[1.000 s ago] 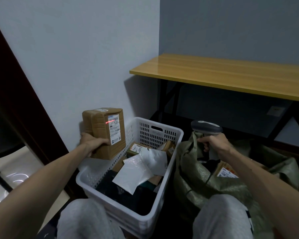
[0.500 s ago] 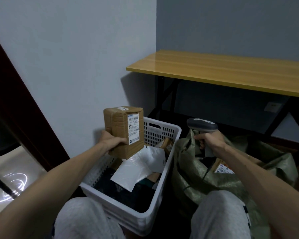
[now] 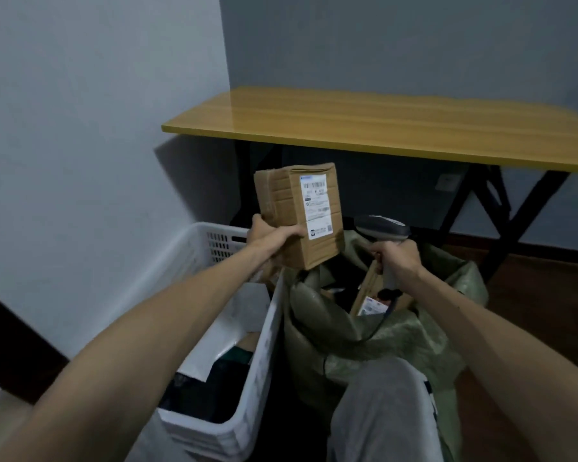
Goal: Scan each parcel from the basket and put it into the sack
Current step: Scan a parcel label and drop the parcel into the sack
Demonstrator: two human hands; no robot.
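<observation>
Head view, seated person, knees at the bottom edge. Far left: white slotted basket [image 3: 267,331] on the floor against the wall, holding white mailer bags [image 3: 227,335] and dark packets; several parcels left to do. Left hand [image 3: 270,235] holds a brown cardboard box [image 3: 301,215] upright, fingers [image 3: 289,232] clamped around its lower edge, white shipping label [image 3: 316,206] facing the camera. Box hangs over the gap where the basket rim meets the sack, clear of both. No scan line shows on the label, and the box sits nearer the sack than the basket, so this reads as the drop step, not the scan step. Next move: carry the box rightward and lower it into the sack's mouth, then let go. Green woven sack [image 3: 414,338], mouth open, at least one labelled parcel [image 3: 372,303] inside. Right hand [image 3: 396,258] is directly over that opening, fingers wrapped tight on the handle of a grey scanner [image 3: 382,226], cord trailing into the sack; hand and cord narrow the entry and may need to shift aside. Behind: yellow tabletop [image 3: 381,128] on black legs, bare.
</observation>
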